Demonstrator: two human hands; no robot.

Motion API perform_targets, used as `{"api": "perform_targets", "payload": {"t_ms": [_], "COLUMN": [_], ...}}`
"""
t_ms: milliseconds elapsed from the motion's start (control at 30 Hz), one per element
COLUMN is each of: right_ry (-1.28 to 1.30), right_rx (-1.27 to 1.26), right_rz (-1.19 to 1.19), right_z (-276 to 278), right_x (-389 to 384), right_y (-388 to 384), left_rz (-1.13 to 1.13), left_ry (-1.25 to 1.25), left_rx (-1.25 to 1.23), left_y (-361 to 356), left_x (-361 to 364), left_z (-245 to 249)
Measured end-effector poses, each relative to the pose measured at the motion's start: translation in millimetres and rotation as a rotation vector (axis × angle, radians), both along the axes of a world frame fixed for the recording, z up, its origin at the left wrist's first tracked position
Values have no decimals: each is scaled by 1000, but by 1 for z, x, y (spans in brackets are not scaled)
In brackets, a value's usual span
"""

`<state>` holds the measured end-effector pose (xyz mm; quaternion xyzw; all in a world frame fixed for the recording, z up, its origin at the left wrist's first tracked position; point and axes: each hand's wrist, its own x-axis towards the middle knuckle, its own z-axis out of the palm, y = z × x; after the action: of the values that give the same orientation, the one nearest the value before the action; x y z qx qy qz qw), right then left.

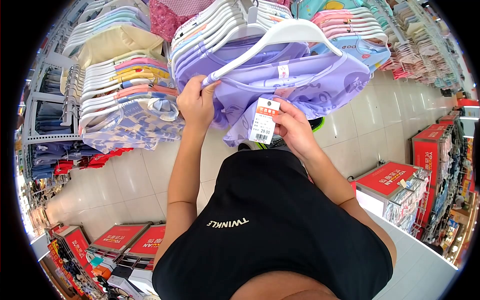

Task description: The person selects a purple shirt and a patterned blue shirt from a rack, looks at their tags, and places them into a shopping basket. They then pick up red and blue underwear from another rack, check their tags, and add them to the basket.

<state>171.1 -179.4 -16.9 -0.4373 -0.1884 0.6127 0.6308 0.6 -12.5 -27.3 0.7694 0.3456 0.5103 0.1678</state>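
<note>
A purple printed shirt hangs on a white plastic hanger in front of me, tilted down to the left. My left hand pinches the shirt's neckline at the left end of the hanger. Between the thumb and fingers of my right hand is a white and orange price tag with a barcode and "29.00" printed on it. The tag lies against the front of the shirt, below its neck label. Behind the shirt, more purple garments hang on white hangers.
Racks of folded-looking hung children's tops stand at the left, with more pink and blue tops at the right. Red-topped display stands are at the lower right and lower left. Tiled floor runs between them.
</note>
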Motion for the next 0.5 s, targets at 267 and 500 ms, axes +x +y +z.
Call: {"api": "perform_targets", "payload": {"t_ms": [267,500], "right_ry": [-20,-36], "right_rx": [-10,2], "right_rz": [29,33], "right_z": [-3,-3], "right_x": [1,2], "right_y": [2,4], "left_rz": [-11,-10], "left_ry": [-9,-28], "left_rx": [-15,-8], "left_y": [-1,2], "left_x": [3,6], "left_z": [-1,-6]}}
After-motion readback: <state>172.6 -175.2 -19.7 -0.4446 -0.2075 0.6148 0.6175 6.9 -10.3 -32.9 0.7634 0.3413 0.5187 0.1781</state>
